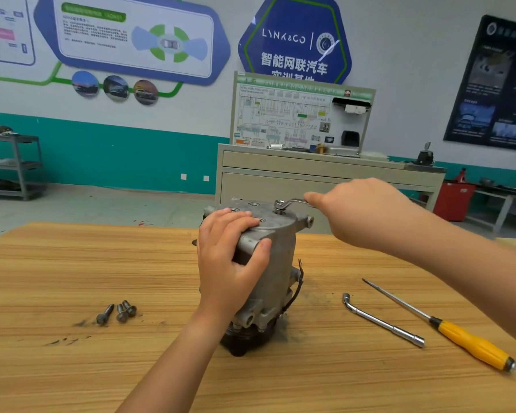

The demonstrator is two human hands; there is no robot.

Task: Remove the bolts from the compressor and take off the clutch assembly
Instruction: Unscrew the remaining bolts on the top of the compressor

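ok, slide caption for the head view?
Left hand grips the compressor; right hand holds a wrench seated on its top face.

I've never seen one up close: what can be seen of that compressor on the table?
The compressor is a dull grey cast-metal body standing on end on the wooden table, dark round part underneath, a black wire down its side. The left hand grips its top edge; a wrench sits on its top face.
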